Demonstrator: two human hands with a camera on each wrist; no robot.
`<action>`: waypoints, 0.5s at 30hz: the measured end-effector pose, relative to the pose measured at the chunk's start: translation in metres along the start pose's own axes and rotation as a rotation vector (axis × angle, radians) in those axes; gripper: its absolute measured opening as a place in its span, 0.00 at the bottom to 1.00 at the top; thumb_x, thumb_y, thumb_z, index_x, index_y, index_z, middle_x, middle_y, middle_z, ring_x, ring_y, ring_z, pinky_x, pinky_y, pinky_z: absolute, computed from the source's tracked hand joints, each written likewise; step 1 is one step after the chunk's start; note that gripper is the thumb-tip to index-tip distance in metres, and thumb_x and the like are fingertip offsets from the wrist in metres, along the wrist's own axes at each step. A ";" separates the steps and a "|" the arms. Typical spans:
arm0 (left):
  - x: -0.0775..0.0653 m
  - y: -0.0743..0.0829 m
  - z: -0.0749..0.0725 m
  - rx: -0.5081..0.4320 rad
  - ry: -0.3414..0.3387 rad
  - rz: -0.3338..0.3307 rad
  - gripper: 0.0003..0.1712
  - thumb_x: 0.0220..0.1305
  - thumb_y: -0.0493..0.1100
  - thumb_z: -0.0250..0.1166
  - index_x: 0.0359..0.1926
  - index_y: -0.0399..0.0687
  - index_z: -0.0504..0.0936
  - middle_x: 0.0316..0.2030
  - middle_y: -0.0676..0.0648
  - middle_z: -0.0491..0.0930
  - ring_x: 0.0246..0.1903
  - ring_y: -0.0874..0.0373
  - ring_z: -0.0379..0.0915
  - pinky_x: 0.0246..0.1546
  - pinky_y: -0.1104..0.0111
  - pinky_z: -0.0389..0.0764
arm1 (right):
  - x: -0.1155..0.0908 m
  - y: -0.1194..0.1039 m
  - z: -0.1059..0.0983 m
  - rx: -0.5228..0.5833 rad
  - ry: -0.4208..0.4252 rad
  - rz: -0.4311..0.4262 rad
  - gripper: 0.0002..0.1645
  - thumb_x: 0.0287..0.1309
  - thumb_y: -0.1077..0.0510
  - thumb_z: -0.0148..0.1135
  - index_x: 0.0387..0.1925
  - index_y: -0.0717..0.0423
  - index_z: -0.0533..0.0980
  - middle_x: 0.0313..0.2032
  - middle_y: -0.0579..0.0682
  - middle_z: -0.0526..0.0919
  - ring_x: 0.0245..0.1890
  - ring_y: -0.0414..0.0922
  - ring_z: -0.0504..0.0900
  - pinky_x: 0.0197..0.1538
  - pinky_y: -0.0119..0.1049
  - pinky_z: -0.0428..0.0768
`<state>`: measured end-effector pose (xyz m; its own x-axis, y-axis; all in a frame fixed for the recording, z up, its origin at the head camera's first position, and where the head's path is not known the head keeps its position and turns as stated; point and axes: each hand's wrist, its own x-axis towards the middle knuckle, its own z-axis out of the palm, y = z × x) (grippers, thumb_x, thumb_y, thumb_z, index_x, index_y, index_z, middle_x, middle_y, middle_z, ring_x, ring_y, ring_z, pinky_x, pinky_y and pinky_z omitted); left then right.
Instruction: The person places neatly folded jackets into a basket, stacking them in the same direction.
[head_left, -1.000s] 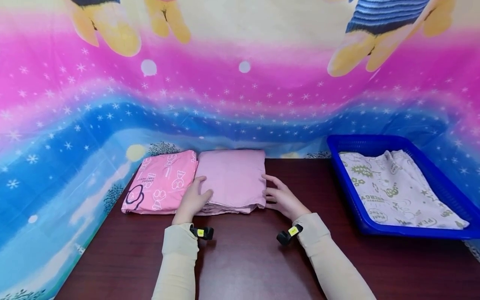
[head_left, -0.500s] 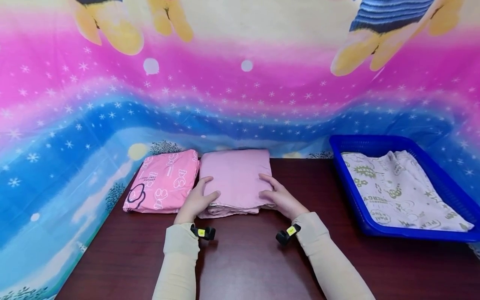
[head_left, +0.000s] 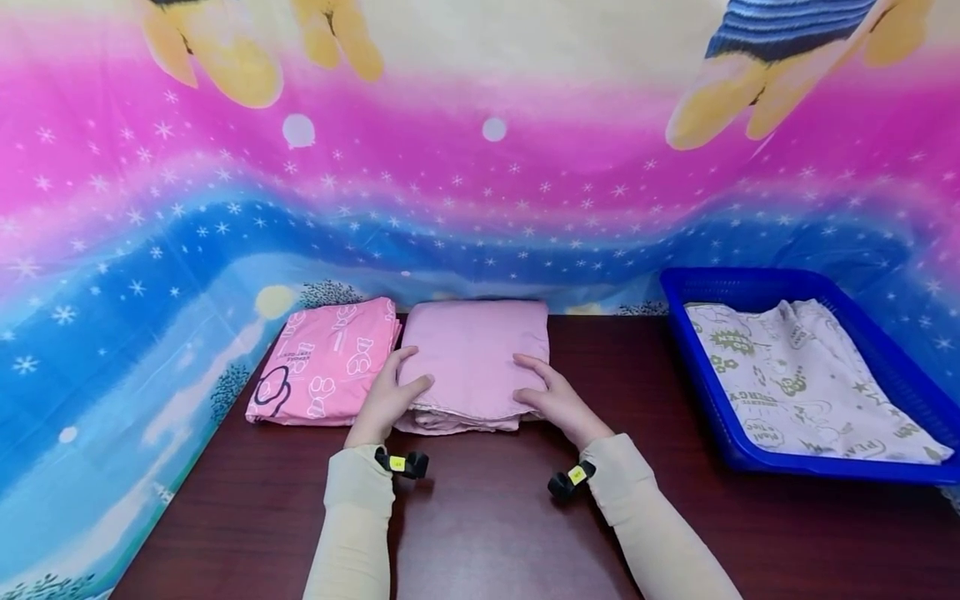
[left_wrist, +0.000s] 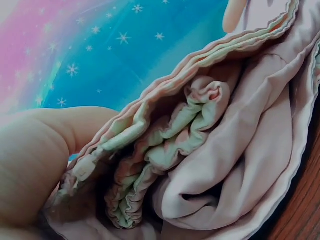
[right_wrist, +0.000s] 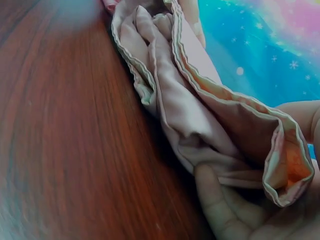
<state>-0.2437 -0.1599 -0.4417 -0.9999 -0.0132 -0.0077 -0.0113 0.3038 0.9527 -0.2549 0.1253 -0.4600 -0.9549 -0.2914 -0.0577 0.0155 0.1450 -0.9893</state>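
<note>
at the centre of the frame a folded pale pink cloth [head_left: 476, 358] lies on the dark counter [head_left: 465, 533]. the right hand's [head_left: 562, 404] grip pinches its right end, thumb above, a finger below; the left hand [head_left: 384, 404] rests thumb-over on its left edge, but whether that grip pinches i cannot tell. left of centre sits a printed pink cloth [head_left: 326, 362]; at right, a blue basket [head_left: 840, 472] holds a white printed cloth [head_left: 798, 383].
</note>
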 end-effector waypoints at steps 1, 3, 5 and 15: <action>0.000 0.000 0.000 -0.011 0.000 -0.007 0.38 0.65 0.39 0.66 0.74 0.47 0.63 0.76 0.37 0.54 0.75 0.42 0.47 0.74 0.46 0.47 | -0.001 0.000 0.001 0.002 0.009 0.002 0.40 0.61 0.68 0.62 0.74 0.54 0.65 0.72 0.58 0.62 0.25 0.38 0.76 0.35 0.30 0.80; 0.000 0.001 0.000 -0.020 -0.003 -0.013 0.39 0.65 0.39 0.66 0.75 0.47 0.62 0.77 0.37 0.53 0.75 0.41 0.46 0.74 0.45 0.47 | -0.003 -0.001 0.003 0.002 0.019 -0.003 0.40 0.61 0.68 0.62 0.74 0.54 0.65 0.72 0.58 0.61 0.26 0.38 0.75 0.35 0.31 0.80; 0.000 0.001 -0.001 -0.033 -0.006 -0.016 0.41 0.64 0.39 0.66 0.75 0.47 0.61 0.77 0.37 0.52 0.75 0.40 0.46 0.74 0.44 0.46 | -0.004 -0.002 0.004 0.010 0.015 -0.008 0.40 0.60 0.68 0.62 0.74 0.54 0.65 0.73 0.57 0.60 0.28 0.38 0.77 0.37 0.31 0.81; 0.000 -0.003 -0.005 -0.106 -0.091 -0.055 0.45 0.65 0.38 0.67 0.78 0.49 0.55 0.79 0.38 0.43 0.76 0.42 0.38 0.75 0.45 0.44 | -0.006 -0.005 0.005 0.000 0.048 -0.060 0.41 0.56 0.68 0.66 0.72 0.55 0.68 0.73 0.56 0.64 0.47 0.44 0.76 0.43 0.30 0.80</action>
<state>-0.2440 -0.1657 -0.4428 -0.9947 0.0610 -0.0833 -0.0694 0.2024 0.9768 -0.2480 0.1212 -0.4559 -0.9673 -0.2537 0.0080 -0.0419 0.1284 -0.9908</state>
